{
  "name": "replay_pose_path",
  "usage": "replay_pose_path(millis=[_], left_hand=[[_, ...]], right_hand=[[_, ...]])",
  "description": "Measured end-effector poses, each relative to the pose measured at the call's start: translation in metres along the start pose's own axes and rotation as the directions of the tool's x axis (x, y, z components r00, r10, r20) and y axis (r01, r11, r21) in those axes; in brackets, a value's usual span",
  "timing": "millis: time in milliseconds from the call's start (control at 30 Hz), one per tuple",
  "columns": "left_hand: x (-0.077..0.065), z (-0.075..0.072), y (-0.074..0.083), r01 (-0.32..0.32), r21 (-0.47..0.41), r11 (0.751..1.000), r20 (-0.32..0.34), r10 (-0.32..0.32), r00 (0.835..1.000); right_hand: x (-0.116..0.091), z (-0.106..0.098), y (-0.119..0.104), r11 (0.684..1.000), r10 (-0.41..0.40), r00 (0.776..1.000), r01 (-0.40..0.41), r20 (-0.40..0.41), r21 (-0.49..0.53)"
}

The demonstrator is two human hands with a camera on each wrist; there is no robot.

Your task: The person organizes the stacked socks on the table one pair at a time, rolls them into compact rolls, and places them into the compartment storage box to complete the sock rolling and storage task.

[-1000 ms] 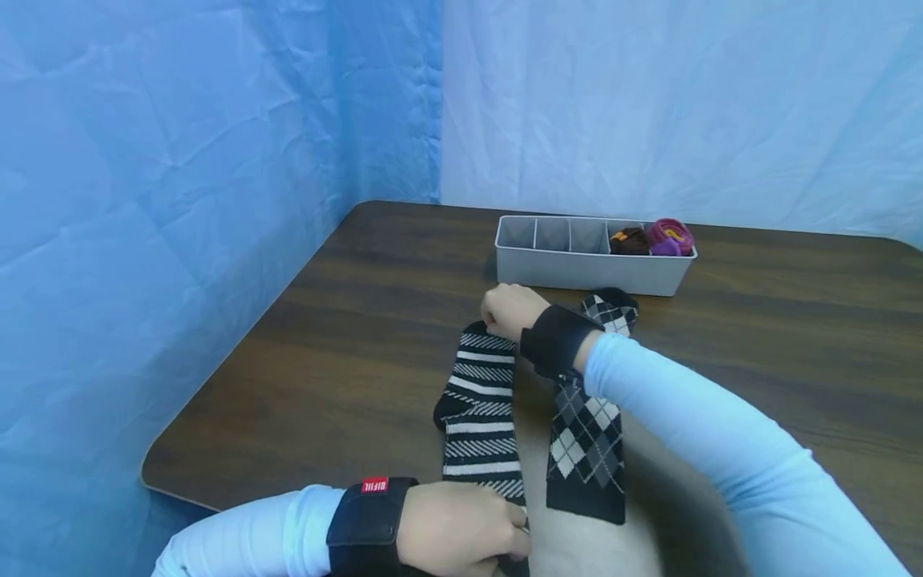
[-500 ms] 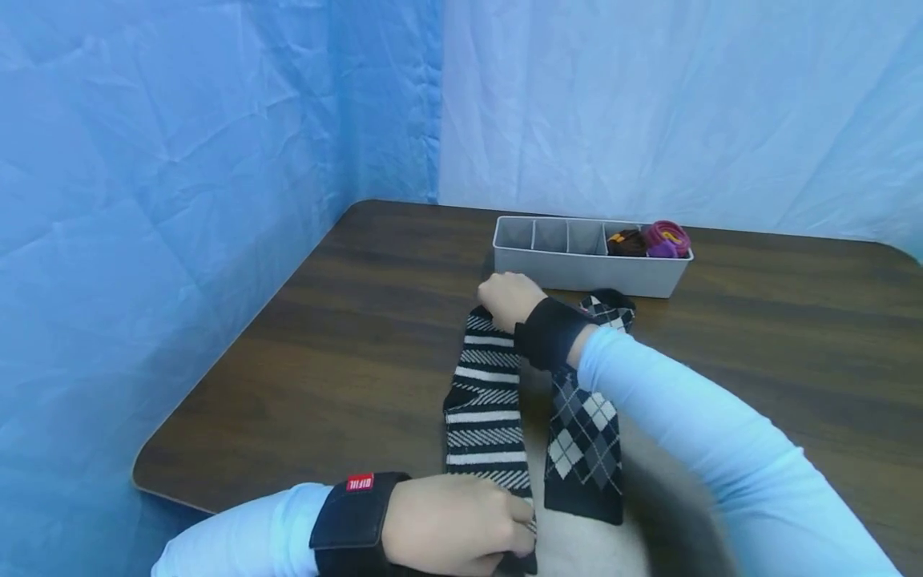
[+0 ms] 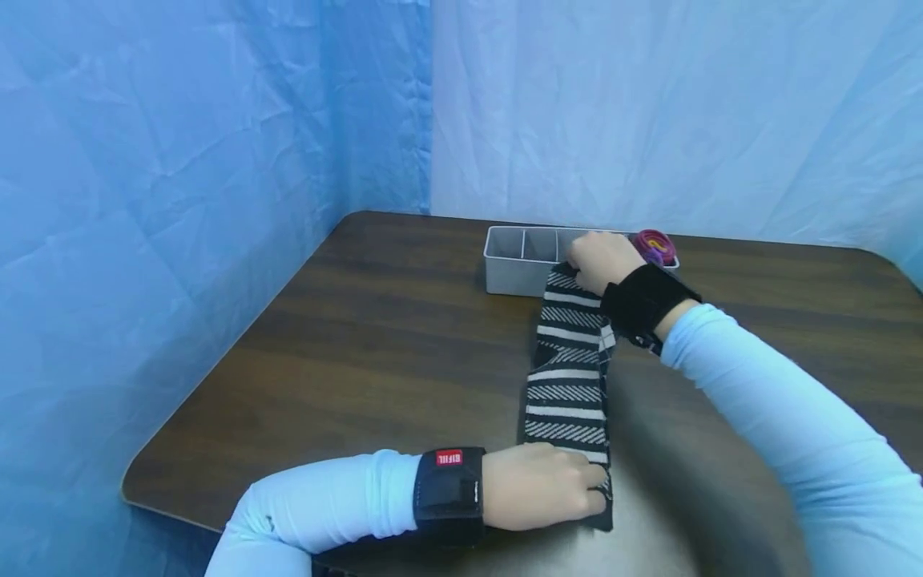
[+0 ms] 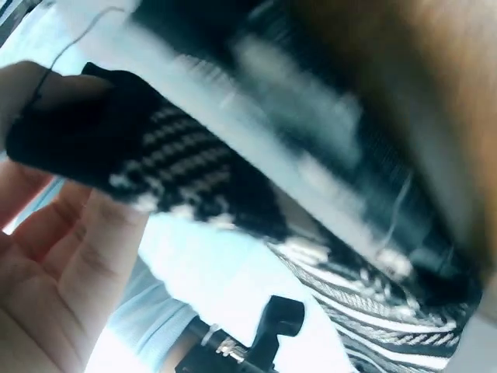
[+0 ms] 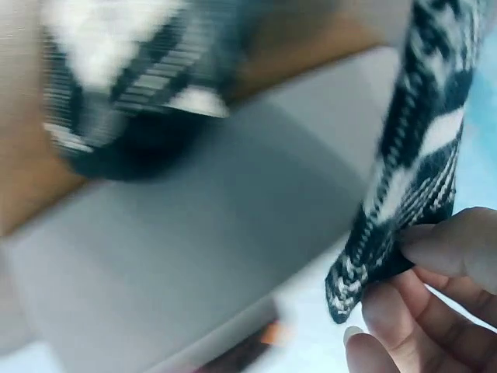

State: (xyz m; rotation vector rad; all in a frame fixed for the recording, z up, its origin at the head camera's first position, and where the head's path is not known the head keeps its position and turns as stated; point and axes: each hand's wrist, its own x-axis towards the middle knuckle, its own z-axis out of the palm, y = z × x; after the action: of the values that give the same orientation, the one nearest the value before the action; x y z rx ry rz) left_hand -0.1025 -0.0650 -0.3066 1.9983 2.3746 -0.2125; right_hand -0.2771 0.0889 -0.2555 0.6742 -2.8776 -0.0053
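Observation:
A black sock with white and grey stripes [image 3: 566, 377] is stretched lengthwise between my two hands. My left hand [image 3: 544, 485] pinches its cuff end near me, as the left wrist view also shows. At the far toe end, my right hand [image 3: 604, 260] pinches it between thumb and fingers [image 5: 454, 245]. Under it lies a black, grey and white argyle sock [image 5: 132, 70], mostly hidden in the head view, where a sliver shows along the right side. Both wrist views show a gap between the striped sock and the argyle one [image 4: 311, 124].
A grey divided box [image 3: 513, 276] stands at the back of the wooden table [image 3: 346, 361], just beyond my right hand. A magenta and purple rolled bundle [image 3: 654, 244] sits in its right end. Blue sheeting [image 3: 216, 160] hangs behind and on the left.
Both hands have carried the striped sock to the right and away from me, from beside the argyle sock to above it. My right hand now covers part of the box.

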Motion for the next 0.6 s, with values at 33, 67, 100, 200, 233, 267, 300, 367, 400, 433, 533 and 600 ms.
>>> replay_pose_path(millis=[33, 67, 100, 200, 233, 267, 300, 367, 400, 433, 533, 600], left_hand=[[0.004, 0.004, -0.001, -0.004, -0.005, 1.0, 0.015, 0.005, 1.0], [0.006, 0.007, -0.001, -0.007, -0.001, 1.0, 0.032, 0.007, 0.999], [0.008, 0.009, -0.001, -0.01, -0.003, 1.0, 0.045, 0.01, 0.999], [0.011, 0.011, -0.002, -0.012, -0.015, 1.0, 0.068, 0.013, 0.998], [0.011, 0.01, -0.003, -0.013, -0.017, 1.0, 0.068, 0.014, 0.998], [0.012, 0.01, -0.003, -0.013, -0.019, 1.0, 0.068, 0.014, 0.998], [0.012, 0.01, -0.004, -0.013, -0.022, 1.0, 0.065, 0.015, 0.998], [0.013, 0.01, -0.005, -0.013, -0.035, 0.999, 0.06, 0.016, 0.998], [0.013, 0.011, -0.006, -0.015, -0.042, 0.999, 0.057, 0.017, 0.998], [0.013, 0.011, -0.006, -0.014, -0.052, 0.999, 0.055, 0.017, 0.998], [0.013, 0.014, -0.008, -0.016, -0.073, 0.997, 0.053, 0.02, 0.998], [0.012, 0.015, -0.008, -0.017, -0.072, 0.997, 0.053, 0.021, 0.998]], right_hand=[[-0.003, 0.006, 0.005, 1.0, 0.013, 1.0, -0.013, 0.013, -0.006], [-0.005, 0.012, 0.009, 1.0, 0.023, 0.999, -0.022, 0.025, -0.01], [-0.007, 0.017, 0.012, 0.999, 0.029, 0.999, -0.028, 0.034, -0.015], [-0.013, 0.027, 0.02, 0.999, 0.051, 0.997, -0.05, 0.058, -0.019], [-0.013, 0.029, 0.022, 0.998, 0.059, 0.996, -0.058, 0.064, -0.021], [-0.014, 0.03, 0.023, 0.998, 0.069, 0.995, -0.068, 0.071, -0.019], [-0.014, 0.03, 0.023, 0.997, 0.076, 0.994, -0.075, 0.073, -0.019], [-0.013, 0.03, 0.024, 0.997, 0.083, 0.994, -0.082, 0.075, -0.016], [-0.013, 0.031, 0.024, 0.997, 0.082, 0.994, -0.081, 0.075, -0.013], [-0.012, 0.031, 0.024, 0.997, 0.076, 0.994, -0.075, 0.073, -0.012], [-0.011, 0.035, 0.025, 0.999, 0.045, 0.997, -0.044, 0.057, -0.013], [-0.011, 0.039, 0.026, 0.999, 0.03, 0.998, -0.029, 0.062, -0.012]])
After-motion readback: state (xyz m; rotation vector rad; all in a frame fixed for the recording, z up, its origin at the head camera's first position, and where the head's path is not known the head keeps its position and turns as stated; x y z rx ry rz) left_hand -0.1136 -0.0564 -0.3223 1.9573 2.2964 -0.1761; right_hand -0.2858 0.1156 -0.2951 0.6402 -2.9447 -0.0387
